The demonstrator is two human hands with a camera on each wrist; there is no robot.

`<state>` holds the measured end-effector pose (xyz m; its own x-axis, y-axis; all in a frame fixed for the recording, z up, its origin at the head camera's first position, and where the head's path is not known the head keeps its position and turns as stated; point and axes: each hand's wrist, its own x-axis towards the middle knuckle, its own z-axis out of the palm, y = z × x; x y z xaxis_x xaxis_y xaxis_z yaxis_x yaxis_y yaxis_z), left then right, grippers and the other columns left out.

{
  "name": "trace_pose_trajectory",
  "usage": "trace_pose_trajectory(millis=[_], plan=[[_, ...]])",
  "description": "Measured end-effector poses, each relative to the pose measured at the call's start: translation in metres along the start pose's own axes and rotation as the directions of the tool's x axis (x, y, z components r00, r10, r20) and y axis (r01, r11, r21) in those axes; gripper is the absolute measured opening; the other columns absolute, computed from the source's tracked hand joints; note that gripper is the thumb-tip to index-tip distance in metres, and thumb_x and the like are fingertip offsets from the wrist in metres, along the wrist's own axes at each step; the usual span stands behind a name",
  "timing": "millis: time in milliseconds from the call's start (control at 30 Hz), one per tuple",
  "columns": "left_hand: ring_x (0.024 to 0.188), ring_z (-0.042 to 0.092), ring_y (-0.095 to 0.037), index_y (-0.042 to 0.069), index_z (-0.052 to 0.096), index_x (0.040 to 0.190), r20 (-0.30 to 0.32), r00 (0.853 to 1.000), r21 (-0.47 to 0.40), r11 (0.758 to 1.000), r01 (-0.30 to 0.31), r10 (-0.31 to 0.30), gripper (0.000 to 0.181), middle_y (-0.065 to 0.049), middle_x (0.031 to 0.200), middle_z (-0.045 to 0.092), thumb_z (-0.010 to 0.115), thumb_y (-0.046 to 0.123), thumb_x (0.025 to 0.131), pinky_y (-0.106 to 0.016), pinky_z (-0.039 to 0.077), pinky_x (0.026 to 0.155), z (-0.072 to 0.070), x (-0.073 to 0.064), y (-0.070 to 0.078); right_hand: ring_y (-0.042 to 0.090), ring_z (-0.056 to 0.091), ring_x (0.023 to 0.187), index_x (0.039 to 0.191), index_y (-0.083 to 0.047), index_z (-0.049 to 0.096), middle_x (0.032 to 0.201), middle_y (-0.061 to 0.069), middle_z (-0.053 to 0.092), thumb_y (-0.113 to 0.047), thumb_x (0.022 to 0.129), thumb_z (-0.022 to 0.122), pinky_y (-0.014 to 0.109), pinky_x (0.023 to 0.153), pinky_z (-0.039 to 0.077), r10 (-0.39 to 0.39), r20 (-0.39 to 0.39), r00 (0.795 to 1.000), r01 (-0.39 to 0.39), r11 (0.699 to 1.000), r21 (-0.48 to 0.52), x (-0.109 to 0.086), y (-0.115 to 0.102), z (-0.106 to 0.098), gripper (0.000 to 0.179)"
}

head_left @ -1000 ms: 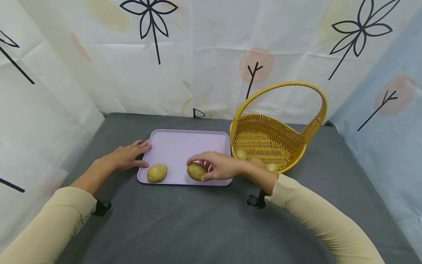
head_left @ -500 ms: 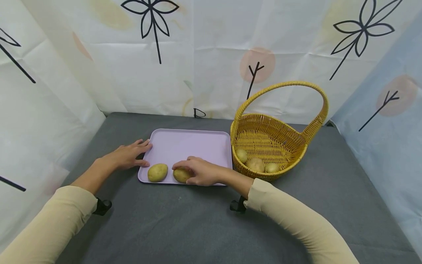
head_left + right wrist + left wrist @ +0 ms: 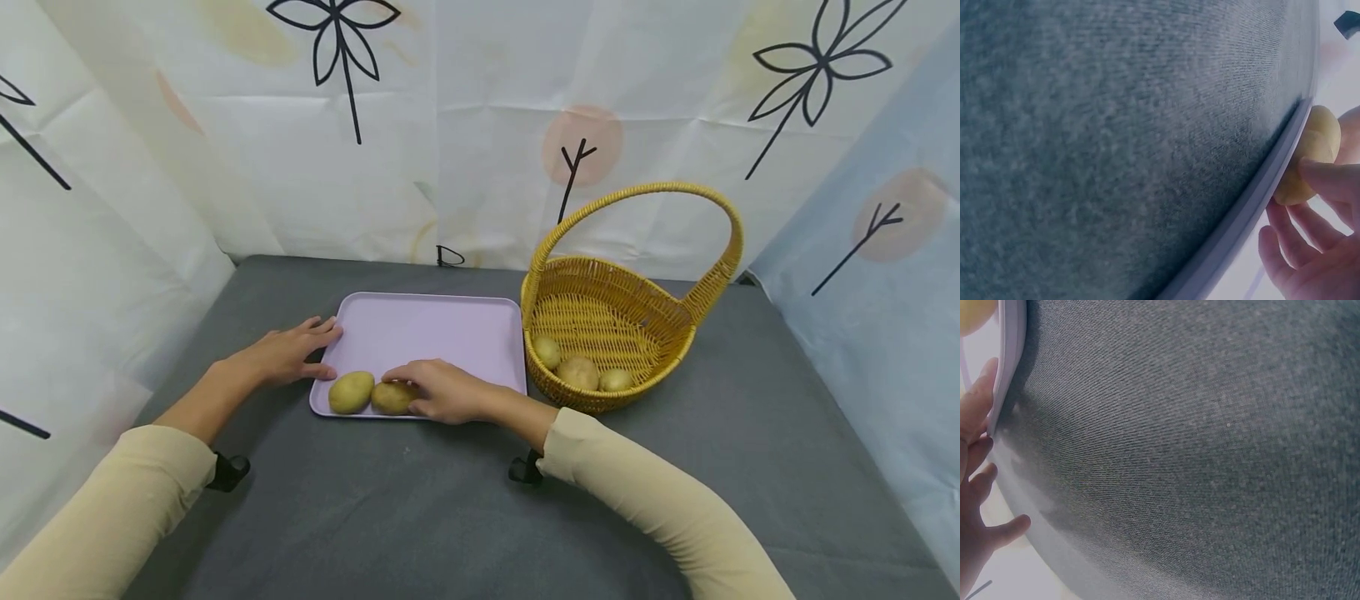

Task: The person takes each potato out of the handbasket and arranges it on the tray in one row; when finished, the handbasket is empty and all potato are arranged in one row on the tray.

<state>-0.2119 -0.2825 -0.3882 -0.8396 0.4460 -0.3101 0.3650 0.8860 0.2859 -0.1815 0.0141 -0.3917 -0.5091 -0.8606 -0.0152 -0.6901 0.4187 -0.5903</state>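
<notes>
A pale purple tray [image 3: 442,329] lies on the grey cloth. My left hand [image 3: 288,354] rests at the tray's left edge with its fingers spread; in the left wrist view that hand [image 3: 979,456] touches the rim. One potato [image 3: 351,392] sits in the tray's near left corner. Close beside it, a second potato [image 3: 393,397] is held by my right hand [image 3: 446,390], thumb on the near side and fingers over the far side. The right wrist view shows the thumb and fingers of the right hand [image 3: 1319,231] around the held potato [image 3: 1300,181].
A yellow wicker basket [image 3: 600,312] with a tall handle stands right of the tray, several potatoes [image 3: 577,372] low inside it. Grey cloth [image 3: 405,508] covers the table. A white patterned curtain [image 3: 480,150] hangs behind.
My right hand has moved left along the tray's near side with the potato, bringing it beside the other one. More of the basket's potatoes show. The left hand has stayed at the edge.
</notes>
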Motion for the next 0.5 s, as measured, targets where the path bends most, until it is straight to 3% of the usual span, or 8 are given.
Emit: trace_pose_trajectory(millis=[500], plan=[[0.145,0.015,-0.052,0.0,0.03,0.154,0.006,1.0,-0.004,1.0,0.001,-0.001,0.09,-0.027,0.159,0.021,0.065,0.054,0.09,-0.08,0.017,0.101,0.0004,-0.001,-0.0011,0.015,0.054,0.124,0.144,-0.006,0.051,0.135,0.008,0.06,-0.006,0.095,0.066,0.027,0.105,0.04,-0.007,0.012,1.0,0.008,0.999,-0.047,-0.0005,-0.0048,-0.0005,0.051]])
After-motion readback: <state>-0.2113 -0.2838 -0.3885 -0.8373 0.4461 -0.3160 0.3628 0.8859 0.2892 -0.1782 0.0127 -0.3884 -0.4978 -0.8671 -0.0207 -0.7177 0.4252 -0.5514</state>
